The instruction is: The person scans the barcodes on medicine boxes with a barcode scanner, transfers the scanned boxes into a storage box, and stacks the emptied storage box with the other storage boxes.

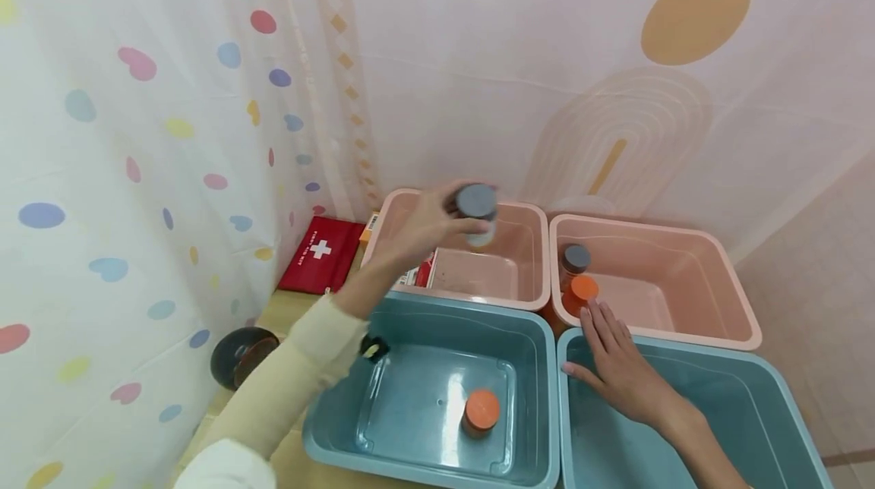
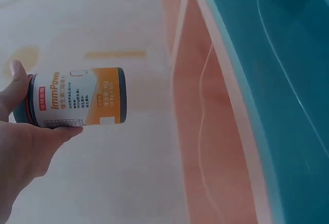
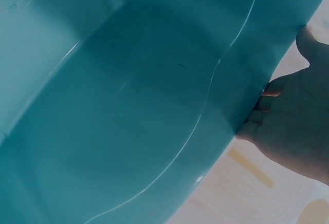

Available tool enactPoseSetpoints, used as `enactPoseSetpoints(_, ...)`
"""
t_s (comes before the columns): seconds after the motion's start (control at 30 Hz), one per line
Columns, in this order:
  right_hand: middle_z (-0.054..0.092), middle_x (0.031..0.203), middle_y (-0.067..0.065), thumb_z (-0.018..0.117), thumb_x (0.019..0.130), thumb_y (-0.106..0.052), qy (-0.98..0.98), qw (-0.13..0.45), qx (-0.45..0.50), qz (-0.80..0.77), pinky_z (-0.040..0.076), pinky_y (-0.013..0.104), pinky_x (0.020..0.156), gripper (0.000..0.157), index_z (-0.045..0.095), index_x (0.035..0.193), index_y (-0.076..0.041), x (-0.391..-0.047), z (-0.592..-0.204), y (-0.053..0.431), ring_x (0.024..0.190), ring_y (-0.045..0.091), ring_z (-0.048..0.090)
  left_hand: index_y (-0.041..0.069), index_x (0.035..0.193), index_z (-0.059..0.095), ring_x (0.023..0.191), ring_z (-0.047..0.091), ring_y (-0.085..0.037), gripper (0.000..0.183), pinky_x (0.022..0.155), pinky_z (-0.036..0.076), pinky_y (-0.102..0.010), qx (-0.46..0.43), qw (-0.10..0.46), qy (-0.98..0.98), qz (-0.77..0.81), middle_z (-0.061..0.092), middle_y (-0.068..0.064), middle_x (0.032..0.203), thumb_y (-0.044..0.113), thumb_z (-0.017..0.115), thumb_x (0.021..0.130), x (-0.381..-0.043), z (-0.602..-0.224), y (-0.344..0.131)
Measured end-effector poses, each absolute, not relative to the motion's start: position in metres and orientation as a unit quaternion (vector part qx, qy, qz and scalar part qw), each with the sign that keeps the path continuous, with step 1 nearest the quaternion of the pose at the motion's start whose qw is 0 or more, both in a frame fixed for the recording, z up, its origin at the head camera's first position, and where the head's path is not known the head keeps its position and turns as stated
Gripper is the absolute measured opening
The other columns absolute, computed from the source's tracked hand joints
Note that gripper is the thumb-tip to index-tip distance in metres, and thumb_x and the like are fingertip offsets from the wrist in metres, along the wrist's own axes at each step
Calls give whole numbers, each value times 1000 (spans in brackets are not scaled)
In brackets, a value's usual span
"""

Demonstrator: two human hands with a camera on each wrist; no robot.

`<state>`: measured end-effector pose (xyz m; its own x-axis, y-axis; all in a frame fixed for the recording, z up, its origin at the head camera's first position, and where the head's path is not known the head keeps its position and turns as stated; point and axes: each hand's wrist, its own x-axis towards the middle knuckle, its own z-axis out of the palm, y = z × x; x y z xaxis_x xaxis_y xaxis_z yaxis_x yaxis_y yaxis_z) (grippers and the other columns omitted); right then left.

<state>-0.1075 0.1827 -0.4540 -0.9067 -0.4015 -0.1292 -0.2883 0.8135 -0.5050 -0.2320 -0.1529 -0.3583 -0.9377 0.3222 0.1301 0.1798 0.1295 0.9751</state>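
Observation:
My left hand (image 1: 437, 219) grips a vitamin bottle (image 1: 476, 204) with a grey lid, raised over the left pink tub (image 1: 522, 257). In the left wrist view the bottle (image 2: 85, 96) lies sideways across the picture, its white and orange label showing, thumb and fingers around its lid end. My right hand (image 1: 618, 364) reaches over the right blue tub (image 1: 745, 398), fingers extended to its far rim. Those fingertips are right beside an orange-lidded bottle (image 1: 582, 291) in the right pink tub (image 1: 711, 284). A grey-lidded bottle (image 1: 576, 260) stands behind that one.
Another orange-lidded bottle (image 1: 481, 411) stands in the left blue tub (image 1: 410, 383). A red first aid pouch (image 1: 321, 253) lies left of the tubs, and a dark round object (image 1: 239, 356) sits near my left sleeve. A red-and-white box (image 1: 424, 270) is inside the left pink tub.

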Motion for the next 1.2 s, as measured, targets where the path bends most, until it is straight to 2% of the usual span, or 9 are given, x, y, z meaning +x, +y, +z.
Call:
enactPoseSetpoints(0.1, 9, 180, 34, 74, 103, -45, 945, 116, -181, -246, 5, 74, 131, 103, 21, 169, 13, -106, -454, 183, 166, 57, 1, 9, 154, 62, 130, 66, -32, 63, 110, 57, -42, 190, 109, 741, 635, 68, -17, 145, 3, 84, 95, -254, -364, -104)
enactPoseSetpoints(0.23, 8, 180, 34, 74, 103, -45, 943, 120, -181, -252, 4, 75, 131, 102, 20, 169, 12, -105, -453, 182, 165, 57, 0, 5, 152, 62, 127, 67, -28, 64, 105, 56, -33, 202, 133, 752, 613, 70, -18, 144, 4, 87, 93, -276, -377, -46)
enactPoseSetpoints(0.5, 10, 179, 34, 74, 103, -45, 945, 118, -179, -246, 6, 77, 130, 102, 22, 169, 12, -100, -453, 179, 166, 57, 1, 7, 153, 63, 125, 65, -24, 62, 107, 54, -39, 228, 160, 779, 562, 69, -14, 145, 5, 86, 94, -293, -403, 33)
enactPoseSetpoints(0.67, 9, 180, 34, 74, 103, -45, 945, 117, -184, -243, 7, 78, 129, 101, 22, 169, 12, -98, -454, 177, 166, 56, 2, 8, 155, 62, 127, 66, -25, 63, 106, 57, -36, 222, 178, 799, 530, 68, -13, 146, 7, 85, 96, -295, -410, 58)
enactPoseSetpoints(0.93, 12, 179, 34, 74, 103, -43, 946, 122, -192, -233, 10, 77, 129, 100, 22, 168, 13, -96, -450, 170, 165, 58, 7, 3, 157, 57, 118, 67, -24, 61, 99, 60, -29, 242, 204, 801, 509, 67, -17, 144, -3, 76, 99, -294, -422, 76)
enactPoseSetpoints(1.07, 11, 180, 34, 73, 104, -43, 945, 126, -192, -232, 9, 76, 130, 99, 21, 169, 12, -94, -448, 169, 166, 57, 5, 1, 148, 64, 111, 65, -21, 51, 89, 57, -23, 283, 180, 846, 414, 70, -14, 139, -3, 76, 99, -295, -431, 79)
enactPoseSetpoints(1.2, 10, 180, 34, 72, 105, -42, 944, 134, -191, -234, 8, 77, 130, 99, 20, 169, 13, -92, -447, 170, 166, 57, 5, 5, 146, 66, 109, 63, -17, 48, 85, 52, -19, 319, 138, 897, 272, 70, -8, 137, 3, 78, 100, -293, -441, 87)
